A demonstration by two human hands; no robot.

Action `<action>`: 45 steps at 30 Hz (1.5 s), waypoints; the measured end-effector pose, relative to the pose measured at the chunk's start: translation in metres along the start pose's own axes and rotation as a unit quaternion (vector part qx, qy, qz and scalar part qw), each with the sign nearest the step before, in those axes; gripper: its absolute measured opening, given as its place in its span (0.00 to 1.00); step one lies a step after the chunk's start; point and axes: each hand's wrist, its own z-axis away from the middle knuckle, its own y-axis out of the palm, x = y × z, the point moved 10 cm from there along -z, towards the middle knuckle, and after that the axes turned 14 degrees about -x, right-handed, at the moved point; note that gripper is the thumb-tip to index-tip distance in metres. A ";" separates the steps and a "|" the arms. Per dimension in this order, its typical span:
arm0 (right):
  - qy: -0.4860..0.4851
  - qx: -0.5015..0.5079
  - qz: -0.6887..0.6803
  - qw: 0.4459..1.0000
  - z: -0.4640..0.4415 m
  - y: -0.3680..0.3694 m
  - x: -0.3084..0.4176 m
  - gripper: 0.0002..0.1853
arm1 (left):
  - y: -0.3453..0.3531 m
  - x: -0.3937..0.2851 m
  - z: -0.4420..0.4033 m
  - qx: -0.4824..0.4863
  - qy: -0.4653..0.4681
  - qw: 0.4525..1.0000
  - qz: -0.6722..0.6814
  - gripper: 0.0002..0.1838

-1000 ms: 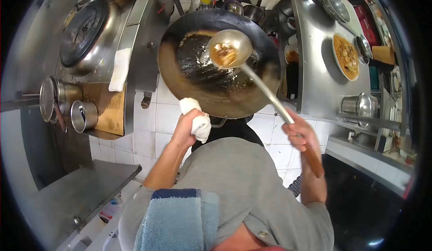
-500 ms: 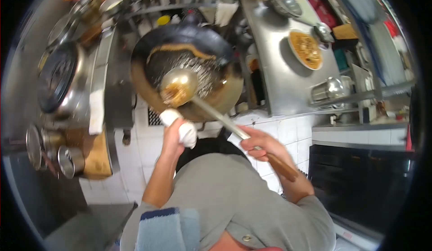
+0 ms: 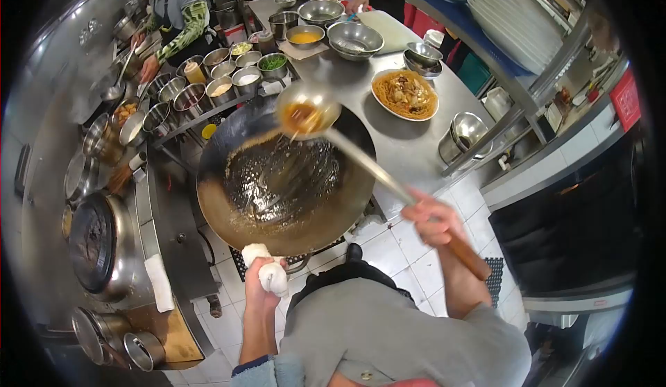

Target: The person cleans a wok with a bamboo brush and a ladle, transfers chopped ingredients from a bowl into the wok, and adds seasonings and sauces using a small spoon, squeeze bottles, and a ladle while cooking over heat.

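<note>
My right hand (image 3: 431, 219) is wrapped round the wooden-ended handle of a long metal ladle (image 3: 371, 168). The ladle's bowl, smeared by motion, holds brown sauce (image 3: 302, 118) and hangs above the far right part of a large wok (image 3: 322, 224). Inside the wok lies a shiny dark film of liquid, with a brown crust along its far wall. My left hand (image 3: 257, 290) is closed round a folded white cloth (image 3: 274, 279) at the wok's near rim; whether it grips the rim cannot be made out. To the right, a plate of noodles with a topping (image 3: 404, 96) sits on the steel counter (image 3: 409, 141).
Bowls of ingredients (image 3: 222, 85) stand in rows beyond the wok. Steel bowls (image 3: 355, 39) rest on the counter. A co-worker (image 3: 184, 12) stands at the far left. A lidded pot (image 3: 104, 245) is on my left. Stacked plates (image 3: 520, 23) fill the upper right shelf.
My right hand has moved right and the ladle has risen toward the wok's far right side. The camera view has shifted, showing more of the far kitchen. My left hand still holds the cloth.
</note>
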 end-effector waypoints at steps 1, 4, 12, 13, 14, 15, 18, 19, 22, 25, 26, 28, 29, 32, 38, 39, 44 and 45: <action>-0.071 -0.033 0.022 0.997 0.003 -0.010 0.031 0.25 | 0.012 -0.005 0.003 0.009 0.016 1.000 -0.018 0.09; -0.203 -0.058 0.107 0.972 0.018 -0.007 0.106 0.29 | 0.036 -0.013 0.013 0.017 0.035 0.998 -0.045 0.09; -0.374 -0.292 0.466 0.746 0.002 -0.051 0.213 0.38 | -0.002 -0.016 0.015 -0.009 0.001 0.998 0.058 0.13; -0.385 -0.308 0.474 0.730 -0.002 -0.061 0.216 0.37 | -0.006 -0.017 0.021 -0.022 0.013 0.997 0.067 0.13; -0.394 -0.325 0.482 0.712 -0.007 -0.072 0.216 0.37 | -0.012 -0.022 0.028 -0.055 0.048 0.993 0.088 0.14; -0.404 -0.340 0.490 0.693 -0.012 -0.081 0.218 0.37 | -0.014 -0.027 0.036 -0.052 0.073 0.993 0.079 0.16; -0.417 -0.363 0.515 0.655 -0.022 -0.095 0.220 0.37 | -0.032 -0.047 0.069 -0.152 0.154 0.968 0.128 0.14; -0.418 -0.372 0.524 0.642 -0.025 -0.095 0.221 0.37 | -0.049 -0.054 0.076 -0.187 0.186 0.951 0.161 0.13; -0.437 -0.388 0.502 0.638 -0.031 -0.097 0.214 0.37 | -0.101 -0.079 0.087 -0.218 0.220 0.926 0.216 0.12; -0.467 -0.399 0.487 0.621 -0.040 -0.104 0.205 0.37 | -0.146 -0.114 0.087 -0.220 0.263 0.904 0.255 0.09; -0.480 -0.397 0.485 0.614 -0.044 -0.107 0.201 0.37 | -0.170 -0.132 0.081 -0.204 0.280 0.904 0.252 0.09; -0.498 -0.405 0.476 0.601 -0.053 -0.114 0.191 0.38 | -0.197 -0.171 0.074 -0.214 0.326 0.893 0.224 0.10; -0.503 -0.427 0.485 0.575 -0.054 -0.114 0.183 0.38 | -0.207 -0.191 0.071 -0.234 0.357 0.874 0.231 0.09; -0.527 -0.464 0.502 0.505 -0.061 -0.106 0.161 0.39 | -0.220 -0.250 0.069 -0.326 0.445 0.793 0.257 0.10; -0.482 -0.527 0.516 0.472 -0.070 -0.080 0.131 0.37 | -0.358 -0.376 -0.026 -0.228 0.462 0.839 0.174 0.10; -0.492 -0.530 0.520 0.455 -0.070 -0.080 0.126 0.37 | -0.361 -0.392 -0.032 -0.246 0.480 0.826 0.161 0.10; -0.517 -0.532 0.543 0.394 -0.070 -0.080 0.119 0.37 | -0.355 -0.465 -0.021 -0.383 0.683 0.604 -0.149 0.09; -0.511 -0.542 0.538 0.395 -0.070 -0.077 0.120 0.38 | -0.368 -0.469 -0.041 -0.310 0.614 0.726 -0.022 0.08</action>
